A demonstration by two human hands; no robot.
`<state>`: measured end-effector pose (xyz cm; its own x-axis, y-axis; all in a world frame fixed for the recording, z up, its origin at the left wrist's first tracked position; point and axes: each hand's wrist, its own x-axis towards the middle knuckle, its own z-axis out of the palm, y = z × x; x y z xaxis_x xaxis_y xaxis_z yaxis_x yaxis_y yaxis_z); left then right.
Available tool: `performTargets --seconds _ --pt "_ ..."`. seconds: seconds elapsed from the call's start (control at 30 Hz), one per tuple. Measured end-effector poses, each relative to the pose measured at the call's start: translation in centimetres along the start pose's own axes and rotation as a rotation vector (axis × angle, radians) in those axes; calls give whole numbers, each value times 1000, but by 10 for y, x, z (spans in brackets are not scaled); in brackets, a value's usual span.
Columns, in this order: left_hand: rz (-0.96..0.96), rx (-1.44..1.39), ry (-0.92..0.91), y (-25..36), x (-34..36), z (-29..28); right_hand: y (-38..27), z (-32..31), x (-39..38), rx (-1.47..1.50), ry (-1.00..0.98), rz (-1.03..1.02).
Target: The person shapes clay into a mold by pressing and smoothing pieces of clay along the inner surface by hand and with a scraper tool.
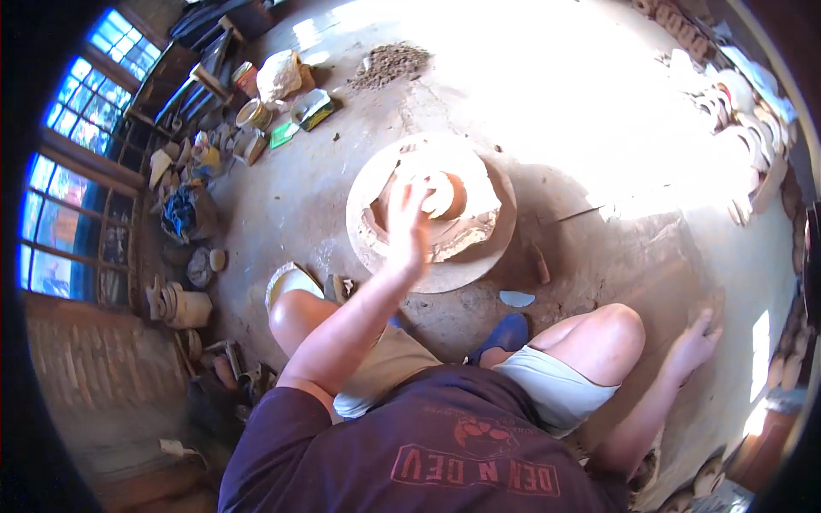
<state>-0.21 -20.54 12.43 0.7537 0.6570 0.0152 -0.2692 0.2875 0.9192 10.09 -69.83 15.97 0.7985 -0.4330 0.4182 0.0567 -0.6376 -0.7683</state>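
Observation:
In front of me a round wheel head [462, 272] carries a pale, ragged-edged slab of clay [475, 232]. On the slab sits a small round clay piece [453, 198], bright in the sunlight. My left hand [409, 221] reaches over the slab with fingers extended, at the left side of the round piece; glare hides whether they touch it. Out to the far right, low above the floor, is my right hand [697, 342], its fingers curled together. Something faint and brownish shows by its fingertips, too blurred to name.
A brown bottle-shaped object [540, 264] and a bluish-white flat piece [516, 298] lie right of the wheel. By my left knee stands a pale bowl [293, 280]. Buckets [253, 114] and bags line the left; curved clay pieces [753, 141] are stacked along the right.

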Motion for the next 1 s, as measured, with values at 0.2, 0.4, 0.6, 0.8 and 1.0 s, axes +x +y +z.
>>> performTargets --seconds 0.2,0.4,0.6,0.8,1.0 --pt "-469 -237 -421 36 -51 86 -114 84 -93 335 -294 -688" --pt "-577 -407 -616 59 -51 24 -197 133 -175 533 -732 -875" --pt "24 -126 -376 44 -62 20 -259 162 -221 1002 -1115 -390" --pt "326 211 -431 62 -52 -9 -274 154 -252 1078 -1282 -353" --pt "390 284 -448 76 -47 -24 -284 158 -282 1153 -1218 -328"
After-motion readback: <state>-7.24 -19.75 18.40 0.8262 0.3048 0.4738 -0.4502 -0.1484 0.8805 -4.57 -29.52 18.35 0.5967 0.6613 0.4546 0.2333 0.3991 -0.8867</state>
